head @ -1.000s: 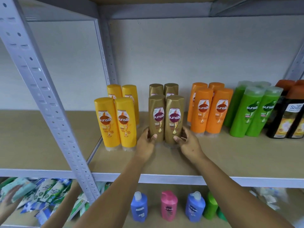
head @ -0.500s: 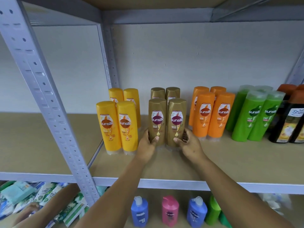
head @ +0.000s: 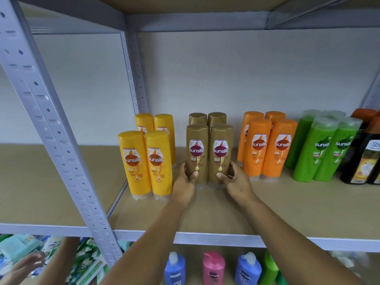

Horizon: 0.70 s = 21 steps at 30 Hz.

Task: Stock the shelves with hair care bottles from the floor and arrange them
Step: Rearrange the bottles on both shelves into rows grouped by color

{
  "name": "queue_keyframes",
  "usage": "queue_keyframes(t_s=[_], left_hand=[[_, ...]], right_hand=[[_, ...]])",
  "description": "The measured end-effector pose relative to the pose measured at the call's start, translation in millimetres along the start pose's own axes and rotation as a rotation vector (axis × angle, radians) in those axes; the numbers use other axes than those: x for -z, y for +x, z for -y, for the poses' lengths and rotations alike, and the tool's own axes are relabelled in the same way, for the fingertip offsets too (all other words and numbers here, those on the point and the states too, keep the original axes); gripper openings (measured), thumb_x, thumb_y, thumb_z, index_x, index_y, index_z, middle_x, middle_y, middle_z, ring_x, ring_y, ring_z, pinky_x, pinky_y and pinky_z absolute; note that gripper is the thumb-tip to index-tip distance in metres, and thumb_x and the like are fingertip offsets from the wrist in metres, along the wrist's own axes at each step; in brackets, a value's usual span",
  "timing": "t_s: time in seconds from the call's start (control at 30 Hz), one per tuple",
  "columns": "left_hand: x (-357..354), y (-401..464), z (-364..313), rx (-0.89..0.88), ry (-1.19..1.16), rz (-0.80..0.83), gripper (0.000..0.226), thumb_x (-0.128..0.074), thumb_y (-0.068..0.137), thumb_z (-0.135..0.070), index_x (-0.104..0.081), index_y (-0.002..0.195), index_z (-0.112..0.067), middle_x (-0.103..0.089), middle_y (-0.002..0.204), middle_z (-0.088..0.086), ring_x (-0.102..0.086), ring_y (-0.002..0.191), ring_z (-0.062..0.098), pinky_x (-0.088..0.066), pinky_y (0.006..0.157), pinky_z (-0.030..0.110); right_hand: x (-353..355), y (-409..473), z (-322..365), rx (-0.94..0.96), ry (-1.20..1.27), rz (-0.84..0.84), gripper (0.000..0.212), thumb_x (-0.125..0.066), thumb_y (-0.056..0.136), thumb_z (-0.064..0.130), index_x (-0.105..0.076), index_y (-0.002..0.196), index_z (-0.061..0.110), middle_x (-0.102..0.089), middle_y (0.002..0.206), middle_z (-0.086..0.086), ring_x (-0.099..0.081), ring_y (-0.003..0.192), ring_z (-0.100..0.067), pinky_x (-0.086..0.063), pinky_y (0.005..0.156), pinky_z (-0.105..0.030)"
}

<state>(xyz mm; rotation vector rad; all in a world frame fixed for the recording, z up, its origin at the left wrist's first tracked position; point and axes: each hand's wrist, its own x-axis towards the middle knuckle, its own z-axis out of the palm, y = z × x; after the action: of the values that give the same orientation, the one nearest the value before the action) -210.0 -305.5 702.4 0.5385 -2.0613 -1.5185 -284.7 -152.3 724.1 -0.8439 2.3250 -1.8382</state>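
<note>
Left hand (head: 183, 182) and right hand (head: 236, 181) clasp — seemingly squeezing — gold bottles (head: 209, 155).

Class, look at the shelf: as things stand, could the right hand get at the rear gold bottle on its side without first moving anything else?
Probably not. The right hand grips the front right gold bottle, which stands directly before the rear right gold bottle; only the cap shows, and the orange bottles crowd the side.

Both forearms reach forward and a little upward, coming closer together toward the wrists. The left hand (head: 184, 183) is curled, with its thumb pointing to the right and the other fingers wrapped around the far side. The right hand (head: 236, 179) mirrors it, thumb pointing left, fingers curled, knuckles turned outward.
</note>
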Motion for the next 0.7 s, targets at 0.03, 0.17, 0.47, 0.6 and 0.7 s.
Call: queue_keyframes(t_s=[0.03,0.17,0.47,0.6,0.7], left_hand=[[-1,2,0,0.001,-0.001,-0.003,0.063,-0.055,0.095,-0.028,-0.024,0.148,-0.014,-0.047,0.143,0.005,-0.045,0.131,0.021,-0.038,0.109,0.042],[-4,7,0,0.016,-0.002,0.000,0.061,-0.055,0.096,-0.027,-0.025,0.148,-0.015,-0.046,0.144,0.003,-0.045,0.131,0.020,-0.037,0.109,0.039],[-8,20,-3,0.036,-0.046,-0.017,0.060,-0.057,0.094,-0.024,-0.028,0.146,-0.014,-0.046,0.142,0.004,-0.045,0.129,0.019,-0.039,0.109,0.040],[-8,24,-2,0.048,-0.030,-0.021,0.058,-0.058,0.094,-0.024,-0.031,0.145,-0.016,-0.048,0.140,0.004,-0.047,0.128,0.019,-0.040,0.107,0.042],[-8,27,-3,0.056,-0.020,-0.019,0.058,-0.058,0.094,-0.026,-0.032,0.144,-0.017,-0.049,0.140,0.003,-0.046,0.129,0.020,-0.041,0.107,0.044]], right_hand=[[0,2,0,0.001,-0.003,-0.001,0.038,-0.067,0.088,0.017,-0.051,0.121,0.027,-0.059,0.108,0.016,-0.054,0.092,0.014,-0.041,0.071,-0.002],[-2,10,-4,-0.002,-0.023,-0.009,0.041,-0.067,0.087,0.016,-0.051,0.125,0.020,-0.059,0.110,0.012,-0.055,0.094,0.007,-0.041,0.078,-0.008],[-5,22,-7,-0.026,-0.009,-0.038,0.045,-0.067,0.087,0.016,-0.049,0.128,0.013,-0.058,0.113,0.005,-0.054,0.103,-0.008,-0.041,0.081,-0.014],[-6,24,-8,-0.032,-0.027,-0.038,0.045,-0.067,0.088,0.019,-0.048,0.129,0.014,-0.058,0.116,0.004,-0.053,0.105,-0.008,-0.043,0.086,-0.022],[-6,27,-8,-0.035,-0.043,-0.043,0.046,-0.066,0.088,0.021,-0.048,0.130,0.014,-0.058,0.122,0.001,-0.052,0.106,-0.008,-0.043,0.088,-0.023]])
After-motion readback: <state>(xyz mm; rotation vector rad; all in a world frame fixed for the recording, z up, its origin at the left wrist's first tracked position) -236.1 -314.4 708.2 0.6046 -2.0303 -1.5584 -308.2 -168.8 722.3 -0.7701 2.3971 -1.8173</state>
